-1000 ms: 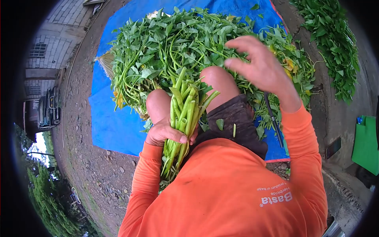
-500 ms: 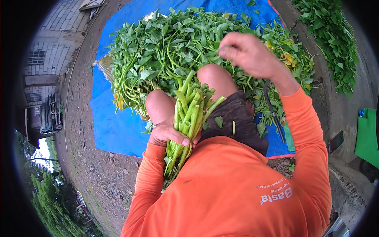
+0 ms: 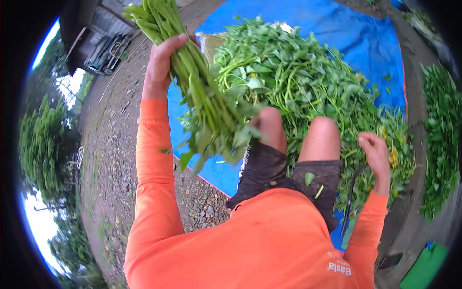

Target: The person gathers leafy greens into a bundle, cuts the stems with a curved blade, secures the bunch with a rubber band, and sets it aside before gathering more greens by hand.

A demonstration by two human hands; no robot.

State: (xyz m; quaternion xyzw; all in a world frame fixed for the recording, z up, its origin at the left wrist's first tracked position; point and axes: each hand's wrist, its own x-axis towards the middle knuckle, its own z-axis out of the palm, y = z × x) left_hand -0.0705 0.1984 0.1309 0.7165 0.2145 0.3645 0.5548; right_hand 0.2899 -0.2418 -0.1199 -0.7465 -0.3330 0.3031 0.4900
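Note:
My left hand point(image 3: 166, 60) is raised at the upper left, wrapped round a bunch of water spinach point(image 3: 199, 96). The cut stem ends point up and away, and the leafy ends hang toward my knees, slightly blurred. Low on the right, my right hand point(image 3: 375, 154) is over the edge of the pile, its fingers loosely curled with nothing visible in them. A large heap of loose water spinach point(image 3: 288, 72) lies in front of my knees. Beside my right forearm is a dark curved tool point(image 3: 350, 197), perhaps a sickle; its far end is hidden among the greens.
The heap rests on a blue tarp point(image 3: 356, 29) spread over stony ground point(image 3: 113, 144). More leafy greens point(image 3: 439, 139) lie along the right edge. A green container point(image 3: 426, 267) is at the lower right. A parked vehicle point(image 3: 107, 54) stands far off at the upper left.
My left hand has carried the bunch from my lap up and out to the left. My right hand has moved from above my knees down to the right. The view has turned left.

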